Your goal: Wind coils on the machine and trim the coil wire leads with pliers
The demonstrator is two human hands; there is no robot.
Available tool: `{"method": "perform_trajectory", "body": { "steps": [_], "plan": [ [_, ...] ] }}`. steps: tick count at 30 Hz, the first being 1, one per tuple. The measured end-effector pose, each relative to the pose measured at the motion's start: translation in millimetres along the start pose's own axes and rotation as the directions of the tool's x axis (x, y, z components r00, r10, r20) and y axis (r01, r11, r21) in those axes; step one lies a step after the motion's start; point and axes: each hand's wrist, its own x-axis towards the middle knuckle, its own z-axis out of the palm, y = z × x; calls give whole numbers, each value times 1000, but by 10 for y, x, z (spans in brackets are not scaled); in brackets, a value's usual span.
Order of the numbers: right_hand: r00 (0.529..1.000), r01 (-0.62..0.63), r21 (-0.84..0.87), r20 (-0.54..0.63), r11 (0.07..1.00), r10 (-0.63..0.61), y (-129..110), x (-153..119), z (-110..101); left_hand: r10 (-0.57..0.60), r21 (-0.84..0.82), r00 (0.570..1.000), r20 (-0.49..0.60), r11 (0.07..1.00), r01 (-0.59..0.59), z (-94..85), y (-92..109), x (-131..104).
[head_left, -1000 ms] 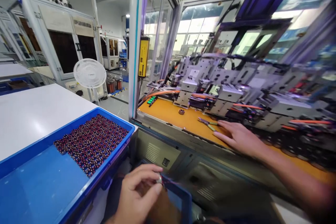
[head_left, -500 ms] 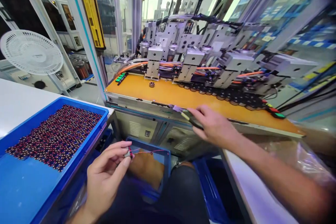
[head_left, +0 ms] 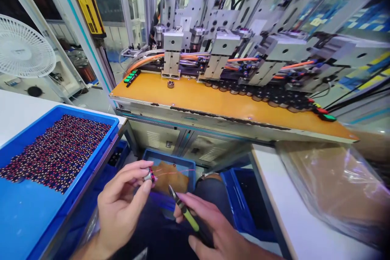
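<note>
Between the thumb and fingers of my left hand point(head_left: 123, 203) is a small round metal part point(head_left: 149, 175) with red and dark bits on its face. Thin reddish wires stretch from it to the right. My right hand point(head_left: 213, 221) is closed round pliers point(head_left: 189, 215) with green and black handles. The pliers' tip points up and left, a little below and right of the small part, apart from it. A blue tray point(head_left: 27, 215) on the left holds a great many small parts with red and dark faces point(head_left: 65, 150).
An orange bench top point(head_left: 195, 97) ahead carries a row of metal machine units point(head_left: 227, 44), dark round parts point(head_left: 274, 97) and one loose round part point(head_left: 170, 84). Below are a blue bin with brown material point(head_left: 170, 178) and another blue bin point(head_left: 231, 195). Plastic-wrapped cardboard point(head_left: 332, 183) lies right.
My right hand has come down and left from the bench edge with the pliers, towards my left hand. My left hand still holds the small part. The view has shifted slightly.
</note>
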Motion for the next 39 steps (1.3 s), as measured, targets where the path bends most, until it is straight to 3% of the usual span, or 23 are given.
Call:
{"method": "perform_trajectory", "body": {
  "steps": [6, 21, 27, 35, 39],
  "plan": [
    [999, -5, -72, 50, 997, 8, -105, 156, -68, 7, 27, 1000, -5, 1000, -7, -25, -20, -55],
    [988, 148, 55, -55, 987, -145, -207, 343, -9, 23, 53, 1000, 5, 998, -24, -42, -30, -90],
    [992, 119, 104, -44, 987, -115, -233, 374, 3, 41, 73, 999, 13, 996, -41, -47, -12, -89],
    [984, 159, 39, -84, 986, -156, -253, 378, 19, 47, 72, 998, 29, 996, -49, -41, -12, -76],
    [998, 44, 69, -47, 997, -41, -242, 407, 1, 48, 61, 997, 56, 997, -52, -41, -32, -76]
  ]
}}
